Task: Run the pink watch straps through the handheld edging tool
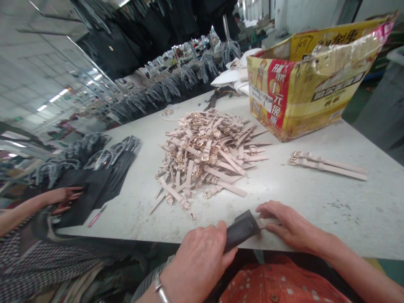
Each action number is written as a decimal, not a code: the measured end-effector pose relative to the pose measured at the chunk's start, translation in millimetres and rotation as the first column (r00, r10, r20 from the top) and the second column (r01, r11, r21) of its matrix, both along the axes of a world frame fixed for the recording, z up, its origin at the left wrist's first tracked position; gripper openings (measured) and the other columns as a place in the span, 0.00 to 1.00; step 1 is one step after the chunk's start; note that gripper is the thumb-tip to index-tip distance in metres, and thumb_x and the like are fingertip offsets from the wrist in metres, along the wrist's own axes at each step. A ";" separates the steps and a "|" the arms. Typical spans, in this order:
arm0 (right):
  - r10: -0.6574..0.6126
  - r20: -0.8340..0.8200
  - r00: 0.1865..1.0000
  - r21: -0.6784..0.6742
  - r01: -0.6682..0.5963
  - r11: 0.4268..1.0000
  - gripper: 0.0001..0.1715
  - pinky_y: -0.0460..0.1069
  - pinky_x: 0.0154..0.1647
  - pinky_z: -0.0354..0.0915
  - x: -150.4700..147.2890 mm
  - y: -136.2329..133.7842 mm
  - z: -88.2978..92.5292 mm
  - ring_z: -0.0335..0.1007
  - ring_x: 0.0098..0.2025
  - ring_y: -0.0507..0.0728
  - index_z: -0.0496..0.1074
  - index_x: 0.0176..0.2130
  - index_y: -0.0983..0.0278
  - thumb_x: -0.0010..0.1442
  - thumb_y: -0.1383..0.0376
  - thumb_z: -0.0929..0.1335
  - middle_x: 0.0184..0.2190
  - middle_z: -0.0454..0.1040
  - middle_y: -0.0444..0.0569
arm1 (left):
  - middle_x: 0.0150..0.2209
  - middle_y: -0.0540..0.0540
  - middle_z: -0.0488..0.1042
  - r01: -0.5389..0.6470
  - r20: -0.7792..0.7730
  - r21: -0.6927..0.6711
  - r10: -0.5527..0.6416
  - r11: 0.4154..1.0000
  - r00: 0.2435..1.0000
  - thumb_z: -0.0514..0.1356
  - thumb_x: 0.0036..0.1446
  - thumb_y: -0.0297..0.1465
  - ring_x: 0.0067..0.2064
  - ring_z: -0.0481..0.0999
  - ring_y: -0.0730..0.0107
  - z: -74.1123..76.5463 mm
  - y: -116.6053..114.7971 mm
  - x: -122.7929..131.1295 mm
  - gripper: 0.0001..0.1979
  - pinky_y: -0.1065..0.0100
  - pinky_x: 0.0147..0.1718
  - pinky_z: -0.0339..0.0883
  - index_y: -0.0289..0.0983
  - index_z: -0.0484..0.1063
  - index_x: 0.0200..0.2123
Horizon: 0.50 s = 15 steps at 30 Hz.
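My left hand (205,248) is wrapped round a dark grey, boxy piece (240,230), whose kind I cannot make out. It is held just above the table's front edge. At its right end, my right hand (285,223) has finger and thumb closed on a short pale strap end (262,223) that touches the dark piece. Beyond both hands lies a big heap of pale pink buckle straps (208,155) with gold buckles. A small loose ring-like piece (192,216) sits in front of the heap.
Two buckle straps (328,166) lie apart at right. A torn yellow carton (315,92) stands at the table's back right. At left, a co-worker's hand (67,198) touches black panels (94,185) beside a pink pen-like tool (97,216). Black bags (126,46) hang behind.
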State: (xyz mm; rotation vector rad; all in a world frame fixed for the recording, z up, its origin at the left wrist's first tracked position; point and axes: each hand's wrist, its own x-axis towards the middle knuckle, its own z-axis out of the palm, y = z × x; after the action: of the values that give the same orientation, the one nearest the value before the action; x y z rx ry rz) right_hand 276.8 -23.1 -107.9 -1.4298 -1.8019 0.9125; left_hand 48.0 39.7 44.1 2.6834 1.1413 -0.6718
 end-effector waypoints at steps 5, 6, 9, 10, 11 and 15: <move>0.001 -0.009 1.000 -0.020 -0.001 1.000 0.24 0.50 0.50 0.59 -1.0 0.0 1.5 0.60 0.47 0.53 0.57 0.54 0.57 0.60 0.72 0.63 0.45 0.65 0.45 | 0.31 0.45 0.75 0.037 0.042 0.027 -0.038 0.999 0.998 0.50 0.61 0.37 0.33 0.76 0.54 -2.0 -3.5 13.4 0.12 0.52 0.33 0.71 0.38 0.67 0.43; 0.000 -0.013 1.000 -0.023 -0.001 1.000 0.25 0.50 0.50 0.59 -1.0 -0.1 1.8 0.60 0.47 0.53 0.56 0.55 0.57 0.59 0.72 0.63 0.46 0.65 0.45 | 0.32 0.45 0.74 0.042 0.046 0.028 -0.043 0.999 0.998 0.50 0.61 0.37 0.34 0.76 0.55 -3.7 -4.1 14.2 0.12 0.53 0.33 0.71 0.38 0.66 0.43; 0.004 -0.009 1.000 -0.021 -0.004 1.000 0.26 0.50 0.50 0.59 -0.8 -0.5 2.7 0.60 0.47 0.54 0.55 0.55 0.57 0.59 0.73 0.63 0.46 0.64 0.45 | 0.33 0.45 0.75 0.041 0.050 0.021 -0.042 0.999 0.998 0.51 0.61 0.37 0.34 0.76 0.55 -5.8 -4.1 12.4 0.13 0.53 0.34 0.71 0.38 0.66 0.44; 0.005 -0.004 1.000 -0.019 -0.005 1.000 0.26 0.50 0.50 0.59 -0.8 -0.6 3.1 0.60 0.47 0.54 0.56 0.55 0.57 0.59 0.73 0.63 0.45 0.64 0.45 | 0.33 0.46 0.75 0.039 0.052 0.013 -0.040 0.999 0.998 0.51 0.60 0.38 0.34 0.76 0.55 -5.3 -3.5 11.1 0.12 0.53 0.34 0.71 0.38 0.66 0.44; 0.005 0.000 1.000 -0.014 -0.005 1.000 0.26 0.51 0.50 0.59 -0.9 -0.7 3.5 0.60 0.47 0.54 0.56 0.54 0.57 0.59 0.73 0.63 0.45 0.64 0.46 | 0.32 0.46 0.75 0.038 0.053 0.001 -0.038 0.999 0.998 0.52 0.60 0.38 0.34 0.76 0.55 -4.2 -2.8 9.9 0.12 0.54 0.34 0.70 0.39 0.66 0.43; 0.016 0.008 1.000 -0.003 -0.016 1.000 0.25 0.51 0.50 0.59 -1.0 -1.2 3.5 0.60 0.46 0.55 0.57 0.54 0.58 0.59 0.73 0.62 0.45 0.64 0.47 | 0.32 0.47 0.75 0.025 0.031 -0.038 -0.024 0.999 0.999 0.53 0.59 0.36 0.34 0.76 0.56 -0.2 -1.5 12.9 0.10 0.56 0.34 0.70 0.39 0.67 0.41</move>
State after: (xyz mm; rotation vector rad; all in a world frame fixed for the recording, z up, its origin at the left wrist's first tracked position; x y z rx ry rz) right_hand 275.8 -24.3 -104.4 -1.4247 -1.8209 0.9196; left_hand 60.9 38.2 44.0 2.6701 1.0782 -0.6482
